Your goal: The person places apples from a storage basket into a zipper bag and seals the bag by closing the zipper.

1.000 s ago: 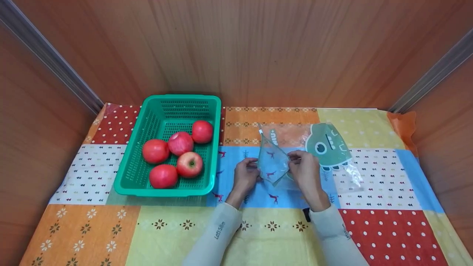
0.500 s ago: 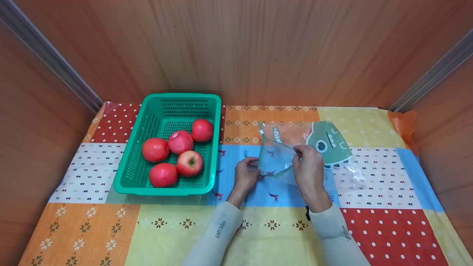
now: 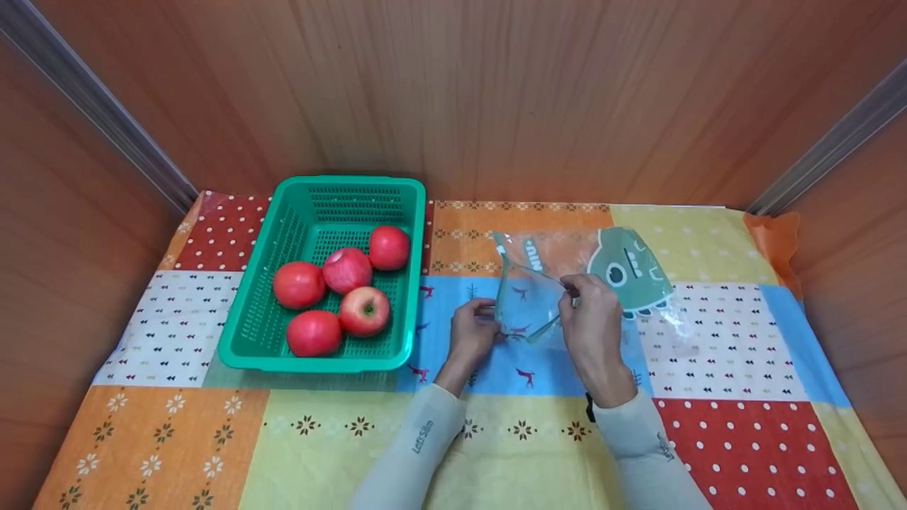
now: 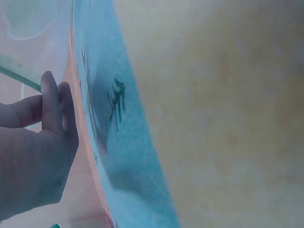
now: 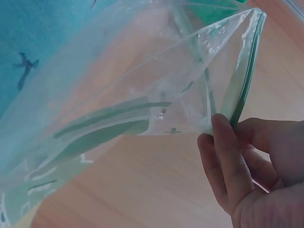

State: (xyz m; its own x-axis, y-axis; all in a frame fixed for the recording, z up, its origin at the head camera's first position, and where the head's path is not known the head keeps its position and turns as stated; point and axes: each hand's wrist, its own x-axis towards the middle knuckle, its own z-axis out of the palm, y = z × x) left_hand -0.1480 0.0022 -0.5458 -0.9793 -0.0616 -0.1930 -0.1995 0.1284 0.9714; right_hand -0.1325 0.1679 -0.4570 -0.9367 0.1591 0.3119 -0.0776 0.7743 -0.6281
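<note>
A clear plastic zip bag (image 3: 631,265) with a green cartoon print lies with its mouth toward the left, spread into a gap. At the mouth's near left edge, my left hand (image 3: 473,336) pinches the green zip strip. My right hand (image 3: 595,333) pinches the opposite edge of the mouth between thumb and fingers. The right wrist view shows the folded strip in the right hand (image 5: 251,175), the bag's clear film (image 5: 118,114) stretching away from it. In the left wrist view, the left hand (image 4: 38,142) has its thumb and fingers at the green strip.
Left of the hands stands a green plastic basket (image 3: 315,365) holding several red apples (image 3: 363,312). A patchwork cloth (image 3: 524,460) covers the table. Wooden panels (image 3: 496,99) rise behind and at both sides.
My right hand has moved slightly right, drawing its edge of the bag along, and the mouth has spread wider. The left hand stays nearly in place.
</note>
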